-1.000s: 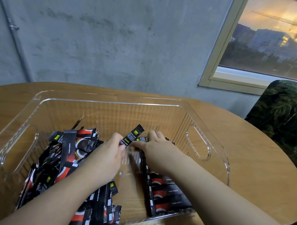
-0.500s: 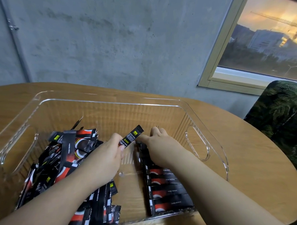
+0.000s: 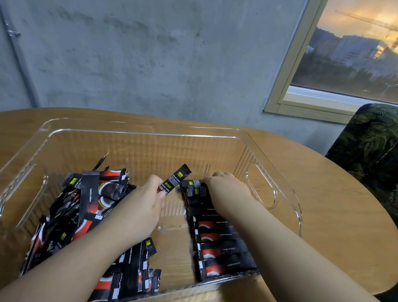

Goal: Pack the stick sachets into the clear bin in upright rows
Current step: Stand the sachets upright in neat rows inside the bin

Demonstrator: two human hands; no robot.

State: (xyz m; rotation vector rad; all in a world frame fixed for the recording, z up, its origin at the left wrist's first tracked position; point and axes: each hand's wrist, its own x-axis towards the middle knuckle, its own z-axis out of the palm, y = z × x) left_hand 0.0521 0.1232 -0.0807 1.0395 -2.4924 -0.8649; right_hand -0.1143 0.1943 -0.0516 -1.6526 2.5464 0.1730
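My right hand [image 3: 224,184] has moved a little farther toward the far end of the packed row [image 3: 217,236] since a second ago, while my left hand [image 3: 143,203] has stayed in place with its sachet raised. The left hand pinches a single stick sachet [image 3: 174,179] by its lower end; the sachet tilts up and to the right, clear of the bin floor. The right hand lies with fingers curled down over the far end of the row, touching the topmost sachets; whether it grips one I cannot tell. The row stands on edge along the right side of the clear bin [image 3: 271,152], running from the near wall toward the far one. A loose heap of sachets [image 3: 82,208] fills the left side of the bin, partly under my left forearm. The bin rests on the wooden table [image 3: 333,213], near a concrete wall [image 3: 155,57], a window [image 3: 353,48] and a leaf-patterned chair [image 3: 380,147].
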